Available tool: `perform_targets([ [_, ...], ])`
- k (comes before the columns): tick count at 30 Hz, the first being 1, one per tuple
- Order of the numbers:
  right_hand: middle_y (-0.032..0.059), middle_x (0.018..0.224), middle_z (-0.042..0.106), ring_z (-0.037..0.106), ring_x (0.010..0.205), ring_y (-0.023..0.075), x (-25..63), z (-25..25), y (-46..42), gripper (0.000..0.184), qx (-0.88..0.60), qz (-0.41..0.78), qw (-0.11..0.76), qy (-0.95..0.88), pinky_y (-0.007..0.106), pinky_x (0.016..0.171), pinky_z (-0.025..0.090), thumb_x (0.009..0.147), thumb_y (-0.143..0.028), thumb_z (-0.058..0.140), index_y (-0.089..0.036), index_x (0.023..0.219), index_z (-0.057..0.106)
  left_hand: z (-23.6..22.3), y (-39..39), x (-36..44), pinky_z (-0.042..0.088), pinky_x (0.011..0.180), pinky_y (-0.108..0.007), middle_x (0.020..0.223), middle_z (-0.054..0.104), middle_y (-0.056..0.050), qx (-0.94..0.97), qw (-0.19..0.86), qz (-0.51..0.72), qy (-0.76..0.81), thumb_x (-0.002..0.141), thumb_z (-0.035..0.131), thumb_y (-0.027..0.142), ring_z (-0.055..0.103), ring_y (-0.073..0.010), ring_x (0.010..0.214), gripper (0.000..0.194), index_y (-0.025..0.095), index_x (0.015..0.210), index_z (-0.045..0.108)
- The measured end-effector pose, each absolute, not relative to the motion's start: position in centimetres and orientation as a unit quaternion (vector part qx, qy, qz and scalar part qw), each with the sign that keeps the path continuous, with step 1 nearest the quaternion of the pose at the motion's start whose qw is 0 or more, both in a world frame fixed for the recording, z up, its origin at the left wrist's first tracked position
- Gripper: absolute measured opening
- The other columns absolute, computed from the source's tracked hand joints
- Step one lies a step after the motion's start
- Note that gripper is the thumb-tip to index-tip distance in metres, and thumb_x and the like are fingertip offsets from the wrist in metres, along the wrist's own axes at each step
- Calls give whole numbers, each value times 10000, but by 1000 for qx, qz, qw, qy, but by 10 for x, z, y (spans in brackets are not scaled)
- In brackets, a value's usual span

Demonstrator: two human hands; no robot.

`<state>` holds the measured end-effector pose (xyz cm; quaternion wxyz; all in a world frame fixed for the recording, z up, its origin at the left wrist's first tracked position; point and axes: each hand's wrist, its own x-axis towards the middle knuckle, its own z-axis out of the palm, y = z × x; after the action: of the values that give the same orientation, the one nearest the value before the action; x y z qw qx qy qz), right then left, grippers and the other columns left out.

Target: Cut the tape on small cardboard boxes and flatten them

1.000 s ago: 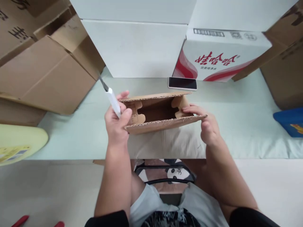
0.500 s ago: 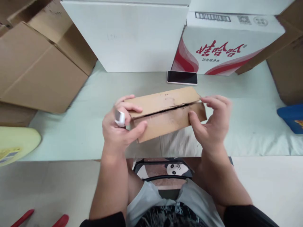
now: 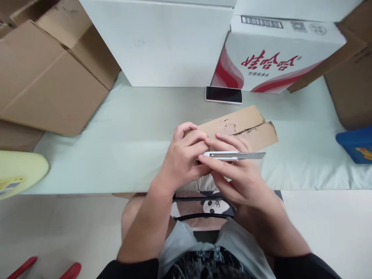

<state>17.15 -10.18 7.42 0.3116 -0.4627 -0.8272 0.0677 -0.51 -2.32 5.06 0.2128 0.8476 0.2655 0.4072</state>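
Observation:
A small brown cardboard box point(image 3: 247, 126) lies closed on the pale green table point(image 3: 130, 131), just beyond my hands. My left hand point(image 3: 181, 159) is curled round the handle end of a white utility knife point(image 3: 232, 155). The knife's metal blade points right. My right hand point(image 3: 232, 174) pinches the knife's body between thumb and fingers from below. Both hands meet over the near table edge, in front of the box and not touching it.
A black phone point(image 3: 223, 95) lies behind the box. A big white box point(image 3: 162, 42) and a red-and-white printed carton point(image 3: 276, 58) stand at the back. Brown cartons point(image 3: 49, 73) crowd the left, another sits far right point(image 3: 351, 85). A blue object point(image 3: 356, 145) lies at right.
The box went from open in both hands, to closed, to lying on the table. Both hands let it go and came together on the knife, whose blade now points right.

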Motion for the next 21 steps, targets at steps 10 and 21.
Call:
perform_targets([
  [10,-76,884,678,692,809,143,200,57,-81,389,-464,77,750,-466,332,792,580,802,-138,660,-374,1103,589,56,-26,-16,294,1229,-550,1471,455,-147,866,279,271,314,714,838,452,417,-341,1410,740,242,1374,578],
  [21,31,1257,692,618,1289,310,221,57,-84,378,-528,115,663,-517,607,1123,404,834,-539,642,-319,1043,416,21,-2,-36,561,636,-413,832,695,-114,433,698,348,452,835,377,861,717,-339,880,748,193,997,670],
])
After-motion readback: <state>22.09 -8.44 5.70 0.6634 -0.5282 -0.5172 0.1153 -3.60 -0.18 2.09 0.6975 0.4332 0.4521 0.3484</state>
